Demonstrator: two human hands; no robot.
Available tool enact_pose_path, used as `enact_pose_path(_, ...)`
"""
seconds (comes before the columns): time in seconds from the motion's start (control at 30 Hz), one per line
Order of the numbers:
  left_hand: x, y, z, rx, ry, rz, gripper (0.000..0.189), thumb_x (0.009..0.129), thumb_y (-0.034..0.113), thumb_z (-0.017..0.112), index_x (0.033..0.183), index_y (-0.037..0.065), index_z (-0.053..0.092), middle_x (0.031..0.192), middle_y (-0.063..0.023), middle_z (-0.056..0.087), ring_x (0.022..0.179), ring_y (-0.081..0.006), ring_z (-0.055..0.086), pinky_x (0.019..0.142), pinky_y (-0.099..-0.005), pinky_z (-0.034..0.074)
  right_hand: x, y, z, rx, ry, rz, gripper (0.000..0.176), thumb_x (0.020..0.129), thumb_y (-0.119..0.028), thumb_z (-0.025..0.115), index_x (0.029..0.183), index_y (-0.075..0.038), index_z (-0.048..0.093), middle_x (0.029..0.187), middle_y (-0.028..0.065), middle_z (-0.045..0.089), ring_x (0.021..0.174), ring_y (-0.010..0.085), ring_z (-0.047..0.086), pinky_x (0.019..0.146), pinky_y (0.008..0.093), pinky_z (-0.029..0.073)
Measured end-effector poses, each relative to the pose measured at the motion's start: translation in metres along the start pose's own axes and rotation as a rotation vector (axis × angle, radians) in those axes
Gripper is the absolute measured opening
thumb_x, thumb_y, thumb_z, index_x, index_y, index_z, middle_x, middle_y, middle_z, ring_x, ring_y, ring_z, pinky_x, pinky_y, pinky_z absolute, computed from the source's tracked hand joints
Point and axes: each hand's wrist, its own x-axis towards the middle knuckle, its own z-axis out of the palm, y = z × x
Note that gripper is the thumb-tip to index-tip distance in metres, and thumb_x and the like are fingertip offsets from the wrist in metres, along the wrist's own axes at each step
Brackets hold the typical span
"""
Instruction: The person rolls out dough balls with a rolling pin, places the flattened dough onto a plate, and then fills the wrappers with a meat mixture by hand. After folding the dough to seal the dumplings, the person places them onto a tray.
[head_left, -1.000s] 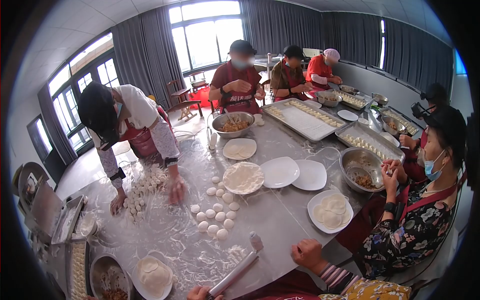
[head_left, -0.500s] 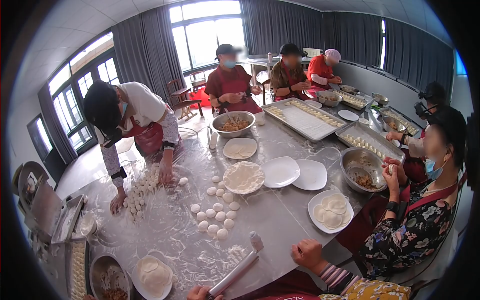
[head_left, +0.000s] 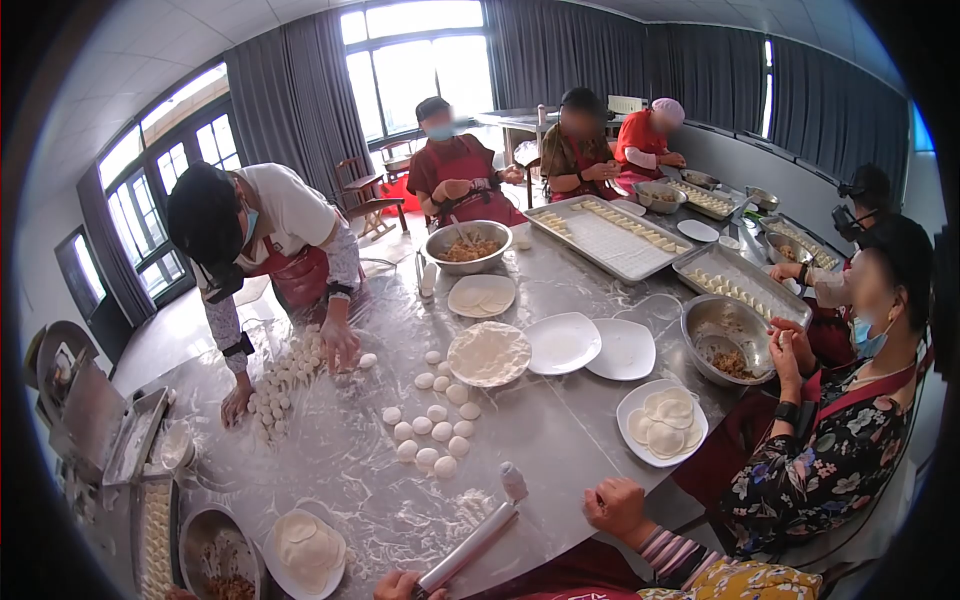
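Note:
Low in the view, my left hand (head_left: 397,586) is closed around the near handle of a metal rolling pin (head_left: 468,548), which slants away across the table. My right hand (head_left: 617,507), in a striped cuff, rests as a loose fist by the table edge, with nothing showing in it. Beyond the pin lie several round dough pieces (head_left: 441,431) on the floured steel table (head_left: 350,480). A square plate of dough wrappers (head_left: 663,423) stands past my right hand. Another plate of wrappers (head_left: 306,554) is left of my left hand.
A person on the left leans over a heap of dough pieces (head_left: 272,402). A flour plate (head_left: 488,353), stacked-looking white plates (head_left: 563,343) and a filling bowl (head_left: 728,340) stand mid-table. Trays of dumplings (head_left: 605,238) lie farther back. Several people sit around.
My hands and the rolling pin stay where they were. The person across has raised their head. The left person's hand has shifted slightly over the dough, and the right person's hands have moved.

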Motion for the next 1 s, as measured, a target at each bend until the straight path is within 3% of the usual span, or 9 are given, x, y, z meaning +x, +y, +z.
enact_pose_path(1.0, -0.0016, -0.0054, 0.0034, -0.011, -0.004, 0.010, 0.033, 0.068, 0.028, 0.081, 0.086, 0.009, 0.060, 0.068, -0.0101, 0.053, 0.057, -0.0324, 0.055, 0.052, -0.0436, 0.044, -0.0024, 0.0021, 0.0037, 0.010, 0.001, 0.011, 0.028, 0.074, -0.017, 0.069, 0.056, -0.009, 0.049, 0.055, 0.0097, 0.049, 0.050, 0.0313, 0.053, 0.050, 0.0424, 0.041)
